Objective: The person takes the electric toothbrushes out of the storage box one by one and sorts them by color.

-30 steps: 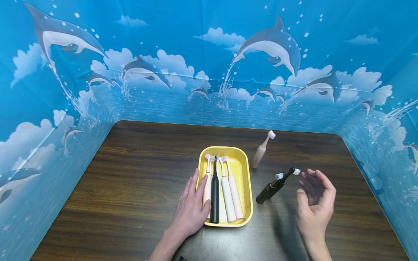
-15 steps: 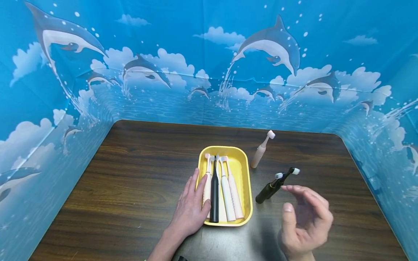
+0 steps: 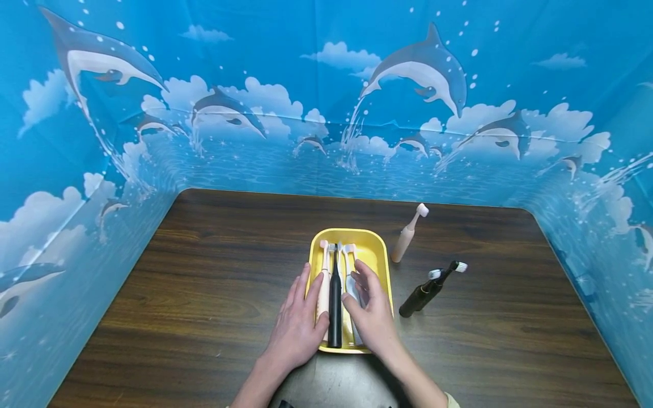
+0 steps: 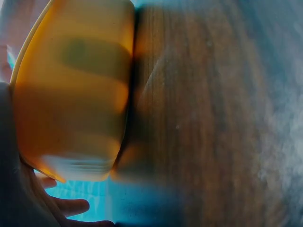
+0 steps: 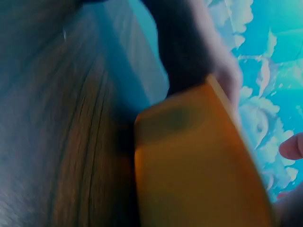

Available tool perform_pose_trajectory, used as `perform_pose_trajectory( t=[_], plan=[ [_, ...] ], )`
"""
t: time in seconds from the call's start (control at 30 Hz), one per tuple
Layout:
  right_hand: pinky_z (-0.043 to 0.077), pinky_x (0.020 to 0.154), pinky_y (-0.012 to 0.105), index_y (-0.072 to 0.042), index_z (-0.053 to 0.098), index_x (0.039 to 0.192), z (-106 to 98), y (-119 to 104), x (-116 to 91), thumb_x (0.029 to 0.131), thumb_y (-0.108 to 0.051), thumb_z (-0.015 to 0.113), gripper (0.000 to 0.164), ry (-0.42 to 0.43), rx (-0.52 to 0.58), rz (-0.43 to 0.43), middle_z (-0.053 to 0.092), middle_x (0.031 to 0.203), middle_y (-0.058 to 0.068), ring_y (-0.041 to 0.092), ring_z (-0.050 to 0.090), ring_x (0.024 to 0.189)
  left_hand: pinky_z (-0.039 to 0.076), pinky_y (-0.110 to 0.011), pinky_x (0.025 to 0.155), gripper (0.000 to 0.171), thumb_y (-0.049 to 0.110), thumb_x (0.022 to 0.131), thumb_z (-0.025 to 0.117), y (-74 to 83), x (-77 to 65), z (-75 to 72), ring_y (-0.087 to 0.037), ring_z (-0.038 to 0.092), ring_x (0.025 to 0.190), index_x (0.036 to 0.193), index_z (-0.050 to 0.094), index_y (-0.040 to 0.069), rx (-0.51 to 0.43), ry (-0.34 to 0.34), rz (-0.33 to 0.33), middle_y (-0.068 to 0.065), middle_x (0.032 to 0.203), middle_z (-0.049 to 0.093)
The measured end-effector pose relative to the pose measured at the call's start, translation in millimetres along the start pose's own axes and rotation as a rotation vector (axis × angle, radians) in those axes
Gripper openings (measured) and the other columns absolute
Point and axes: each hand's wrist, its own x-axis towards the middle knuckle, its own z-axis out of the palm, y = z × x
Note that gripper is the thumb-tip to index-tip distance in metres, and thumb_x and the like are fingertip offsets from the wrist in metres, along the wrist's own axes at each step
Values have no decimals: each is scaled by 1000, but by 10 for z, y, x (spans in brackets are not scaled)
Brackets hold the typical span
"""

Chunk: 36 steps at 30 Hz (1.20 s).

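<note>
A yellow tray holds several electric toothbrushes side by side. Along its left side, a pale pink toothbrush lies partly under my left hand, whose extended fingers and thumb rest over the tray's left rim. Beside it is a black toothbrush. My right hand is over the tray's right half, thumb and fingers apart and loosely bent, holding nothing. It covers much of a white toothbrush and a pink one. In both wrist views the tray's outer wall shows close up.
Right of the tray, two black toothbrushes stand upright close together on the dark wooden table. A pale pink toothbrush stands behind them. A blue dolphin-print cloth walls the table's back and sides.
My right hand has moved left from beside the standing black toothbrushes to over the tray. My left hand, the tray and the standing toothbrushes stay in place.
</note>
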Motion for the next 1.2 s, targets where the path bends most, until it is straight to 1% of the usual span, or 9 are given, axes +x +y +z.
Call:
perform_pose_trajectory(
  t=[0.1, 0.3, 0.4, 0.53, 0.67, 0.77, 0.93, 1.07, 1.2],
  plan=[
    [29, 116, 54, 4, 31, 156, 26, 57, 96, 91, -9, 65, 74, -10, -74, 148, 36, 157, 29, 45, 38, 144, 39, -66, 104, 73, 25, 90, 63, -8, 3, 5, -46, 31, 146, 158, 40, 12, -1, 0, 2, -11, 171, 15],
    [28, 116, 58, 3, 29, 157, 30, 80, 230, 88, -19, 66, 81, 9, -150, 272, 36, 154, 35, 45, 36, 144, 38, -66, 106, 73, 25, 90, 62, -13, 10, 2, -44, 30, 147, 158, 40, 12, -5, -11, -11, -10, 171, 13],
    [25, 117, 56, 5, 27, 157, 25, 96, 278, 89, -16, 64, 80, 10, -101, 319, 33, 156, 36, 44, 33, 146, 37, -65, 106, 73, 25, 90, 63, -11, 13, -1, -44, 29, 148, 158, 40, 12, -8, -11, -11, -10, 171, 13],
    [20, 120, 54, 7, 23, 157, 0, 96, 322, 92, -11, 62, 78, 22, 46, 392, 20, 161, 37, 45, 23, 150, 38, -65, 105, 73, 24, 90, 63, -4, 18, -3, -45, 30, 147, 158, 41, 11, -6, 1, 2, -12, 170, 15],
    [19, 120, 52, 8, 25, 156, -18, 91, 354, 93, -10, 60, 74, 48, 127, 445, 15, 162, 36, 46, 20, 151, 38, -65, 105, 72, 24, 90, 62, -3, 19, -1, -45, 30, 147, 158, 40, 11, -8, -4, -1, -11, 171, 14],
    [22, 120, 53, 10, 26, 154, -14, 104, 378, 93, -9, 59, 72, 62, 136, 463, 22, 159, 38, 45, 24, 149, 38, -66, 106, 73, 24, 91, 63, -3, 17, 1, -45, 30, 147, 159, 39, 12, -10, -12, -8, -10, 171, 13],
    [33, 114, 53, 16, 25, 150, 12, 132, 404, 93, -4, 56, 68, 46, 166, 482, 40, 148, 40, 44, 43, 137, 37, -66, 106, 73, 25, 91, 64, 1, 15, -4, -45, 29, 147, 159, 39, 12, -13, -12, -10, -10, 171, 12],
    [46, 101, 42, 18, 30, 146, 20, 138, 384, 93, 0, 56, 62, 23, 128, 452, 56, 131, 34, 36, 58, 116, 36, -65, 107, 74, 26, 90, 63, 4, 19, -6, -44, 28, 148, 159, 39, 13, -14, -19, -16, -9, 171, 12],
    [50, 83, 32, 16, 45, 139, 9, 126, 327, 93, -2, 60, 51, -38, 103, 427, 66, 111, 24, 24, 62, 95, 37, -65, 106, 74, 26, 90, 63, 9, 20, -2, -44, 29, 148, 159, 40, 13, -15, -22, -17, -9, 171, 13]
  ],
)
